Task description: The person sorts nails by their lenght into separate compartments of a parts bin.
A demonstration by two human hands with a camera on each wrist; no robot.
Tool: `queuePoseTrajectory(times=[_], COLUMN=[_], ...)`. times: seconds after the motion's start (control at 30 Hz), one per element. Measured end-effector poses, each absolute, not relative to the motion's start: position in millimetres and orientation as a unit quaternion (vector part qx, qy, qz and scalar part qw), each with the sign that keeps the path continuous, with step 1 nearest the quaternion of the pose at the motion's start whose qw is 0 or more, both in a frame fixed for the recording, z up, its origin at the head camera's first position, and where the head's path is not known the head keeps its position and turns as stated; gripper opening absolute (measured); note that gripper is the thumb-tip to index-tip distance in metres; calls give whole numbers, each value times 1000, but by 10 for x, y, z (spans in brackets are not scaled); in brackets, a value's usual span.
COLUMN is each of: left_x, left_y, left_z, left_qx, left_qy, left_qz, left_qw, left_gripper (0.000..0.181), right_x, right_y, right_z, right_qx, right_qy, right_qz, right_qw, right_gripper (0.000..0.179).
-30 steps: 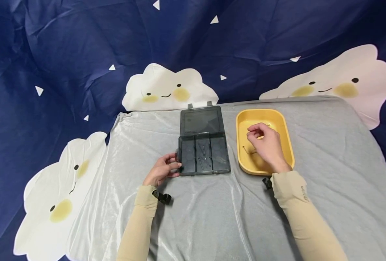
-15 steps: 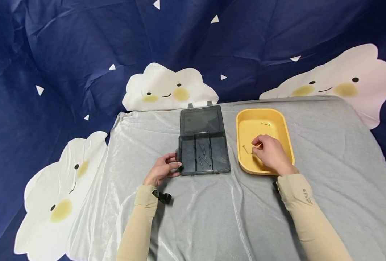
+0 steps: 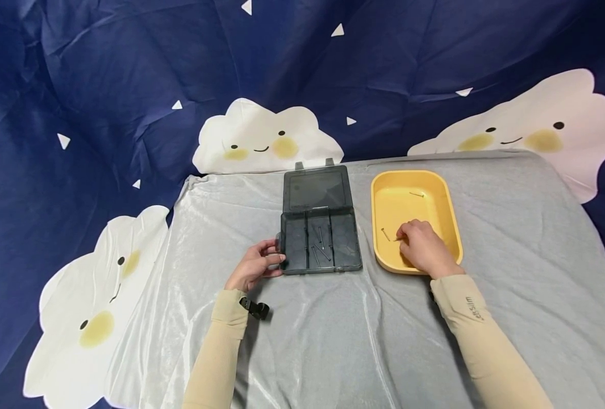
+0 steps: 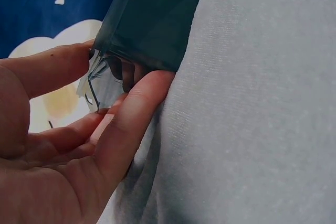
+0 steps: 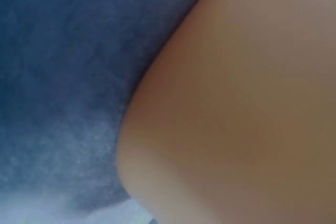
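My left hand [image 3: 255, 264] grips the left edge of a dark translucent compartment box [image 3: 345, 241]. In the left wrist view, the thumb and fingers [image 4: 136, 114] bend round the box's corner [image 4: 152, 24]. The hinged lid [image 3: 316, 190] lies folded back. Several dark screws [image 3: 320, 237] lie in the middle compartment. Inside the yellow tray [image 3: 375, 210], my right hand [image 3: 425, 247] is low, pinching a small screw [image 3: 397, 239] with its tip showing at the fingertips; the rest is hidden. Another screw [image 3: 386, 234] lies just left of the fingers, and one more screw [image 3: 417, 195] toward the back.
Grey cloth [image 3: 312, 341] covers the table, with folds running toward the front. A dark blue curtain with clouds [image 3: 266, 136] hangs behind. The box stands left of the tray, a narrow strip of cloth between. A blurred tan surface [image 5: 236, 103] fills much of the right wrist view.
My right hand has moved down and slightly nearer me in the tray, and its fingers have come together on a screw. The back screw is uncovered. My left hand stays on the box.
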State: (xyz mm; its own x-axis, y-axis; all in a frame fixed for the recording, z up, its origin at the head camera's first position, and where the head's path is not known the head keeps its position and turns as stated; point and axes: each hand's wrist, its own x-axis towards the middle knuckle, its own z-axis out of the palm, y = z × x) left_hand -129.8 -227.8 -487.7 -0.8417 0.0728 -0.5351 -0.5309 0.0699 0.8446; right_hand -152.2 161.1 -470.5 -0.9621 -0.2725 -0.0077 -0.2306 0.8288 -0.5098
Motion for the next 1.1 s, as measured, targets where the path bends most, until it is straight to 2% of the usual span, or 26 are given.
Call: queuePoseTrajectory(times=[0.8,1.1], left_x=[-1291,-1298], left_y=[-2280,-2279], left_z=[-4882,-4882], left_qx=[-165,-166], left_qy=[692,694], left_qz=[664,662], left_qw=[230,230], left_gripper=[61,61], right_x=[-1544,-1547], right_y=[1594,1610], right_z=[-4752,-4718], right_qx=[-151,-137], right_qy=[963,962], right_qz=[-220,-225], right_qw=[44,77], right_gripper=[14,14])
